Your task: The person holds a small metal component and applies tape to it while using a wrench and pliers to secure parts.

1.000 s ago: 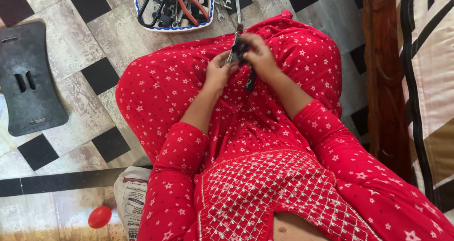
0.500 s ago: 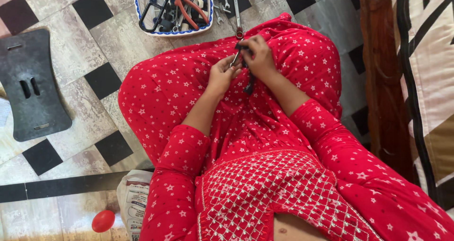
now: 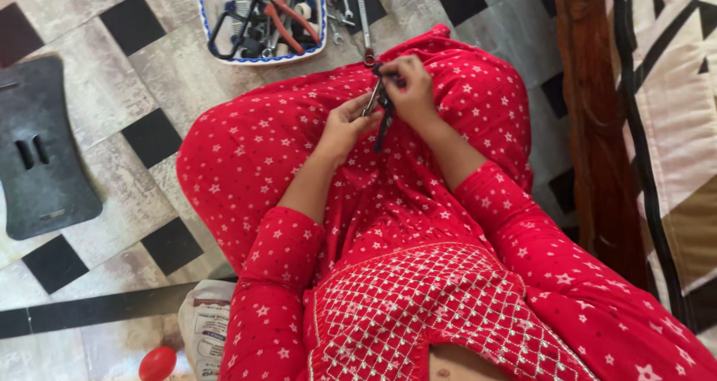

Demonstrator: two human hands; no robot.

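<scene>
A small dark tool (image 3: 384, 116) with a metal tip is held over the raised red-clad knees (image 3: 299, 127), just this side of the tool tray (image 3: 203, 22). It is gripped near its top by the right hand (image 3: 409, 90), whose fingers are curled tight around it, while its lower dark part hangs down below that hand. The metal tip is pinched by the fingers of the left hand (image 3: 345, 123), which is closed on it from the side. What kind of tool it is cannot be told.

The tray, white with a blue rim, is filled with pliers and other hand tools. A long metal wrench (image 3: 364, 15) lies just right of the tray. A dark flat board (image 3: 41, 149) lies well left of the tray, and a red ball (image 3: 157, 364) lies far below it, beside a printed bag (image 3: 205, 325).
</scene>
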